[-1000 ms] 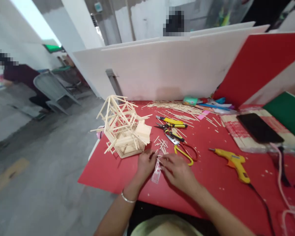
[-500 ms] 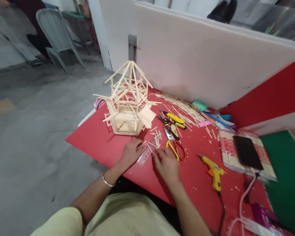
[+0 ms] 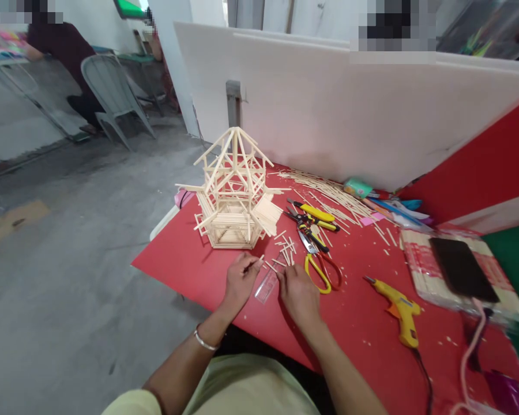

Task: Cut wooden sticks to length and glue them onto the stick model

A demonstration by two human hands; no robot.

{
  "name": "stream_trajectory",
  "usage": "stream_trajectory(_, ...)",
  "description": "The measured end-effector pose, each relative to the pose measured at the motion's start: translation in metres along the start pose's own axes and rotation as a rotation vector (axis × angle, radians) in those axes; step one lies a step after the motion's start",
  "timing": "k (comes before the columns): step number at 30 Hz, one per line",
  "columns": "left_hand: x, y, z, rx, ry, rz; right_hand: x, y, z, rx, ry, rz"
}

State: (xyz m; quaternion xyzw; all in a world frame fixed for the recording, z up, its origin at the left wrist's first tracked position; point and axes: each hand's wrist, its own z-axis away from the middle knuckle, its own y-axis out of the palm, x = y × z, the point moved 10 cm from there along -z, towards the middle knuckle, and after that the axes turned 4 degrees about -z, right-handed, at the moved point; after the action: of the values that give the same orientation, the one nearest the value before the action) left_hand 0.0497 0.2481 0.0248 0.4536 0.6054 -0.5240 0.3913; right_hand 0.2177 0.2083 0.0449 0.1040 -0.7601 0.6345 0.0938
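My left hand [image 3: 241, 279] pinches a short wooden stick [image 3: 262, 259] between thumb and fingertips. Beside it, my right hand [image 3: 300, 293] is curled, its fingertips closed at the end of another thin stick; the exact grip is partly hidden. Between both hands a clear ruler [image 3: 266, 287] lies flat on the red tabletop [image 3: 173, 262]. Cut stick pieces [image 3: 289, 246] are scattered just beyond my right fingers. Behind my left hand stands a pagoda-like model [image 3: 234, 216] built of pale sticks, with a pointed open roof frame.
Scissors [image 3: 318, 274] with red and yellow handles lie right of my right hand, near yellow-black pliers [image 3: 309, 225]. Farther right are a corded yellow glue gun [image 3: 400, 311] and a phone [image 3: 462, 270] on packaged sticks. Long sticks [image 3: 324, 190] lie along the white partition [image 3: 328, 109].
The view has shifted, so everything sits lower and farther right. My left hand has turned more upright, with its stick raised at the fingertips. My right hand stays by the ruler.
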Motion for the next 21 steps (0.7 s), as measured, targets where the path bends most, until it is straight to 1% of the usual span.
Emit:
stream_trajectory(4, 0.022, -0.001, 0.01, -0.004, -0.248, 0.268, 0.002, 0.002, 0.0, 0.003, -0.013, -0.029)
stream_trajectory(6, 0.024, -0.003, 0.015, 0.004, -0.304, 0.363, 0.002, 0.004, -0.001, 0.0, -0.012, -0.054)
stream_trajectory(12, 0.016, -0.013, 0.02, -0.021, -0.334, 0.545, -0.004, 0.007, 0.0, -0.012, 0.036, -0.224)
stream_trajectory(17, 0.011, -0.005, 0.023, 0.016, -0.37, 0.597, -0.005, 0.0, 0.0, 0.004, 0.043, -0.464)
stream_trajectory(21, 0.0, -0.004, 0.023, 0.028, -0.349, 0.641, -0.001, -0.005, 0.001, -0.022, 0.028, -0.575)
